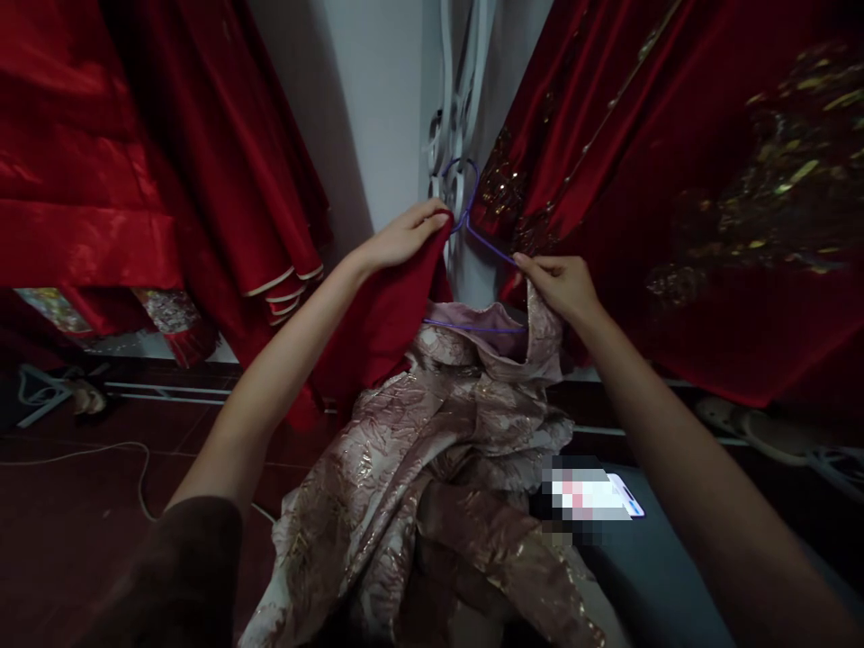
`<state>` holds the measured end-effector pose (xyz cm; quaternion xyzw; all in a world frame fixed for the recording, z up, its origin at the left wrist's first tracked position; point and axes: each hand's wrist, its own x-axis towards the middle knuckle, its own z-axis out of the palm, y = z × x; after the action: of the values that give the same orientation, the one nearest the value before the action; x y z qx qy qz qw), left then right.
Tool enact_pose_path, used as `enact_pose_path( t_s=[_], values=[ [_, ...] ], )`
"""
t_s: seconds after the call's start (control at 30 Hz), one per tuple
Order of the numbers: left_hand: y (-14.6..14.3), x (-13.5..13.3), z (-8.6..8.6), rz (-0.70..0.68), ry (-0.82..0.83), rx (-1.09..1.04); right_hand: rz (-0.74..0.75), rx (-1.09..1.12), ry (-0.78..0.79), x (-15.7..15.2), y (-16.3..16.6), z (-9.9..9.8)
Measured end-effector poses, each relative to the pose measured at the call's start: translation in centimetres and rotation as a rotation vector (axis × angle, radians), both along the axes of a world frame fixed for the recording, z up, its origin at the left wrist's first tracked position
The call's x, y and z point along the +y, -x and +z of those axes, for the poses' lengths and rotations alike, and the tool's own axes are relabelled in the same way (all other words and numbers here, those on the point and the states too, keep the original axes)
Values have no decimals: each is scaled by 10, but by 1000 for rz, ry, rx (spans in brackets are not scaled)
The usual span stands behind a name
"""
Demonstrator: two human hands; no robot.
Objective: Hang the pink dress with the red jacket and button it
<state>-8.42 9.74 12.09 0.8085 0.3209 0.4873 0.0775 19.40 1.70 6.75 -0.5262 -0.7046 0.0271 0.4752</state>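
Note:
A purple clothes hanger is held up in front of me, its hook rising between my two hands. Pinched in my left hand is the edge of a plain red cloth, just left of the hanger's neck; the cloth covers the hanger's left arm. My right hand is closed on the hanger's right arm and the shoulder strap of a pinkish-gold brocade dress. The hanger's lower bar crosses the dress's open neckline. Below, the dress falls in crumpled folds toward me.
Red satin garments hang at the left, and red garments with gold sequins at the right. Ahead is a white scrolled metal frame. A lit phone lies at the lower right. A thin cable runs over the floor.

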Motion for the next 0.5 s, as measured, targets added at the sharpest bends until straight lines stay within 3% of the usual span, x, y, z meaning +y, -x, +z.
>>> enact_pose_path(
  t_s=[0.17,0.3,0.4,0.5],
  values=[
    [1,-22,-8,-178,342,95,87,-1,156,24,-14,3],
    [8,-33,1,-155,577,233,307,-14,466,51,-19,14],
    [9,-38,10,-134,708,285,478,8,742,67,-5,23],
    [6,-41,15,-165,809,229,553,82,868,75,17,26]
  ],
)
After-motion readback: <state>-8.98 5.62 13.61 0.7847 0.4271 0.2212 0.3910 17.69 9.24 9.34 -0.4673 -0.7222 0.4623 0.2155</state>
